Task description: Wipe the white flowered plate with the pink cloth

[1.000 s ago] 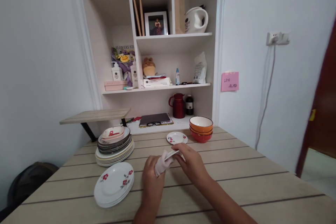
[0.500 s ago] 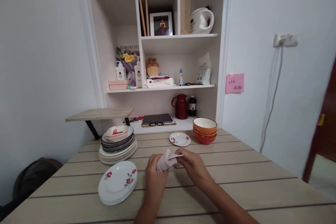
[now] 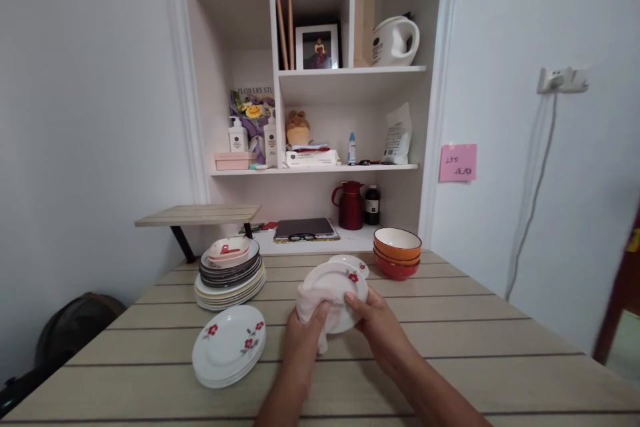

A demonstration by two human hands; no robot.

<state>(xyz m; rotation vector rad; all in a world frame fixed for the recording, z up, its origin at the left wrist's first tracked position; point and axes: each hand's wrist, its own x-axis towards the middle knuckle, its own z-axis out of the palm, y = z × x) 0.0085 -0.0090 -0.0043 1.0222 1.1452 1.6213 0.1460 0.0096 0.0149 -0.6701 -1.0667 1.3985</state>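
A small white plate (image 3: 327,275) with red flowers is held up above the table, its face tilted toward me. My right hand (image 3: 375,320) grips its right edge, thumb on the face. A pale pink cloth (image 3: 311,307) wraps the plate's left edge, and my left hand (image 3: 305,333) is closed on the cloth there, thumb pressing it against the face. Behind the held plate, another small flowered plate (image 3: 363,265) lies on the table, partly hidden. To the left sits a short stack of larger flowered plates (image 3: 225,350).
A tall stack of plates (image 3: 230,283), topped by small dishes (image 3: 229,250), stands at the back left. Nested orange and red bowls (image 3: 397,253) are at the back right. Behind the wooden table (image 3: 450,353) are a laptop (image 3: 303,227), a red jug (image 3: 350,205) and shelves.
The held plate has turned from edge-on to face me. The cloth now spreads over its left side, and my left thumb has come onto the face. The view has shifted slightly.
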